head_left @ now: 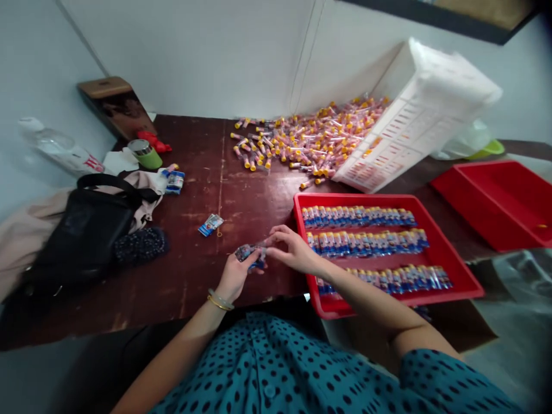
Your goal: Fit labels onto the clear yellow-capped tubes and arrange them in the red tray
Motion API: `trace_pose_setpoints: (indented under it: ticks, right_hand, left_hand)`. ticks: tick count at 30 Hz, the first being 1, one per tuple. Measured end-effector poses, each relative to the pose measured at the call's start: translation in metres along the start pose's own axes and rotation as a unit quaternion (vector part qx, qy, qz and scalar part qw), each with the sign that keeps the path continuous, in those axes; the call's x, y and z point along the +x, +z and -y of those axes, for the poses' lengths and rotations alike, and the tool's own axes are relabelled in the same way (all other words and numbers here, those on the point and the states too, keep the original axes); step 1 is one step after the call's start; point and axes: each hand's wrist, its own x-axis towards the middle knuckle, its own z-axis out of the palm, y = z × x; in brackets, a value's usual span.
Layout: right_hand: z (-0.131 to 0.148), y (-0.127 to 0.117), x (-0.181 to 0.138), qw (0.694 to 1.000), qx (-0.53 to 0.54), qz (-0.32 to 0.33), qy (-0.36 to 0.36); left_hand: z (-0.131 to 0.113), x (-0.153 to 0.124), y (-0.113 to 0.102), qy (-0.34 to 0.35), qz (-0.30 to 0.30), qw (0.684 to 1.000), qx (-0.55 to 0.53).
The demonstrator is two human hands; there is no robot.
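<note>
At the near edge of a dark brown wooden table [241,149], my left hand [235,276] and right hand [293,250] meet over a small tube wrapped in a blue printed label [250,255]. I grip the tube in the curled fingers of the left hand, palm up, a gold bangle [219,301] on that wrist. My right hand's fingertips pinch the tube's end from the right side, so both hands are closed on it, just above the table.

Just right of my hands, at the table's near right corner, a red plastic tray [463,276] holds three rows of labelled tubes [366,241] lying side by side; my right forearm crosses its near left corner. At the far edge, a heap of clear tubes with yellow caps [302,141] spills from a white plastic crate [414,115] tipped on its side against the wall. A second red tray [495,201] sits further right, well apart from my hands.

Along the left edge lie a black handbag [86,230], a green cup [145,154] and a brown board [114,106] leaning on the wall. A loose blue label packet [210,224] lies on the table just beyond my hands.
</note>
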Motion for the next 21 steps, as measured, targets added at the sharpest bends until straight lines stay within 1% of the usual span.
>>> trace_pose_setpoints:
  ticks: [2,4,8,9,11,14,17,21]
  right_hand:
    - [0.006,0.007,-0.009,1.000,-0.006,-0.026,-0.007]
    - [0.007,0.007,-0.015,0.998,-0.001,-0.055,-0.003]
    - [0.005,-0.004,-0.022,0.998,0.025,-0.063,0.005]
    - [0.005,-0.009,-0.024,0.996,0.049,-0.071,0.012]
    - [0.006,-0.020,-0.026,0.985,0.132,-0.099,0.044]
    - [0.007,-0.036,-0.029,0.953,0.258,-0.120,0.106]
    - [0.007,-0.048,-0.033,0.937,0.302,-0.116,0.129]
    - [0.010,-0.053,-0.037,0.927,0.336,-0.111,0.127]
  left_hand:
    - [0.001,-0.003,0.008,0.015,0.001,1.000,0.013]
    - [0.000,-0.006,0.012,0.015,0.014,0.999,0.035]
    - [-0.002,-0.010,0.006,0.007,0.069,0.994,0.087]
    - [-0.002,-0.010,0.004,0.008,0.082,0.992,0.097]
    - [-0.003,-0.012,0.001,0.002,0.103,0.989,0.103]
    - [-0.003,-0.014,0.000,-0.023,0.118,0.989,0.085]
    - [-0.003,-0.016,0.005,-0.034,0.137,0.986,0.085]
    - [-0.004,-0.016,0.010,-0.014,0.150,0.983,0.104]
